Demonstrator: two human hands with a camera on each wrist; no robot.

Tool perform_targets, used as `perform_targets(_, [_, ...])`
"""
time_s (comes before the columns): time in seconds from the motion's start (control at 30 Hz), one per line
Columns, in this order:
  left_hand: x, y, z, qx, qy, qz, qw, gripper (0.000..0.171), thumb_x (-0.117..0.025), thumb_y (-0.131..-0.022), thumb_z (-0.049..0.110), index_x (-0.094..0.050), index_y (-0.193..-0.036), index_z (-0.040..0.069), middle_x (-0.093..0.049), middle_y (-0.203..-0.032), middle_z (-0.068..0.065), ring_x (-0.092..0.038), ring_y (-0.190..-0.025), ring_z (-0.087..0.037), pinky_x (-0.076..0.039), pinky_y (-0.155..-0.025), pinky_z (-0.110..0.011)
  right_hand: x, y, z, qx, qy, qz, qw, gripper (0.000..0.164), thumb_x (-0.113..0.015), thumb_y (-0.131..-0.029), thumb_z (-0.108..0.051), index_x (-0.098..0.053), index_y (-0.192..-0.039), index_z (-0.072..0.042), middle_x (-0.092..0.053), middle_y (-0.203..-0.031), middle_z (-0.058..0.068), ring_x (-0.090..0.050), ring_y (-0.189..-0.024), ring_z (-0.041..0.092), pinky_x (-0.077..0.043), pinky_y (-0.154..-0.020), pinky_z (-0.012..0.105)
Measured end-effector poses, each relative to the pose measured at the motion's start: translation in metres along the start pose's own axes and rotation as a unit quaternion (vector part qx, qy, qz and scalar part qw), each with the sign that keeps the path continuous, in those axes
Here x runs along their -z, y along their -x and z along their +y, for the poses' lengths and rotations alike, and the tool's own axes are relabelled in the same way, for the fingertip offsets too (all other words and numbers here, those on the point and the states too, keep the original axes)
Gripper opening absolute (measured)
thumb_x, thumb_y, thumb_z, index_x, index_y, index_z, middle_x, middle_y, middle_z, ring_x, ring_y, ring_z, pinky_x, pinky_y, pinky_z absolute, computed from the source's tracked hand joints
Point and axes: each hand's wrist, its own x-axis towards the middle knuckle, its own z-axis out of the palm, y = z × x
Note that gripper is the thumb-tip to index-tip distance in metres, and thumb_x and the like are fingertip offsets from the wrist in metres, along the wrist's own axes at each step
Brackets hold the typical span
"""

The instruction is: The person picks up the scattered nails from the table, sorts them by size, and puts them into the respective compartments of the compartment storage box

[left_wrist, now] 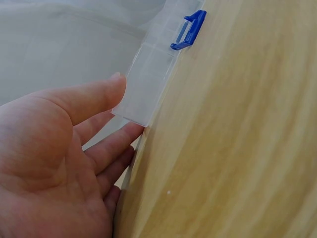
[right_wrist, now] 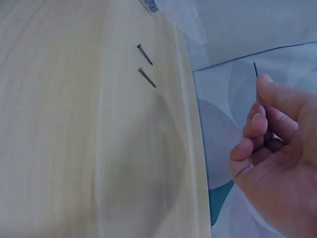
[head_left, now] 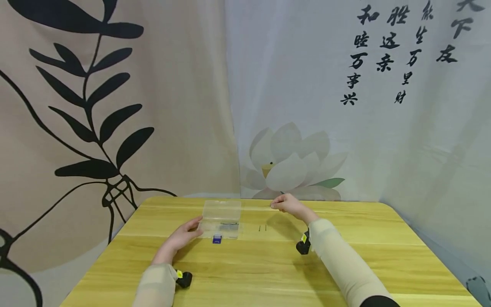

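Observation:
A clear plastic box [head_left: 221,209] lies with its lid raised near the far edge, a blue latch [head_left: 217,239] at its front. Thin dark pieces [head_left: 229,224] lie inside it. My left hand [head_left: 183,235] touches the box's left end, thumb by the front corner and fingers along the side. Off to the right, my right hand [head_left: 289,206] is lifted over the far table edge, pinching a thin dark screw [right_wrist: 255,69] between thumb and fingertips, point sticking up; the rest is hidden. Two similar screws, a left one [head_left: 259,228] and a right one [head_left: 266,227], lie side by side between box and right hand.
The wooden table [head_left: 245,264] has rounded far corners. A hanging cloth [head_left: 184,106] with printed leaves, a lotus and writing stands right behind it. Black wrist cameras [head_left: 303,244] sit at both sleeves.

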Motion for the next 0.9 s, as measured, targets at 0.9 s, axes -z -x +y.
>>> perform_targets(0.9, [-0.002, 0.0, 0.002, -0.003, -0.002, 0.007, 1.0, 0.057, -0.058, -0.098, 0.016, -0.036, -0.15, 0.006, -0.036, -0.146, -0.03, -0.032, -0.135, -0.046, -0.025, -0.108, -0.061, -0.017, 0.0, 0.001, 0.04, -0.023, -0.04, 0.998, 0.031, -0.058, -0.098, -0.013, -0.062, -0.115, 0.012, -0.064, -0.108, 0.012, -0.053, -0.087, 0.027, -0.044, -0.088, 0.052])
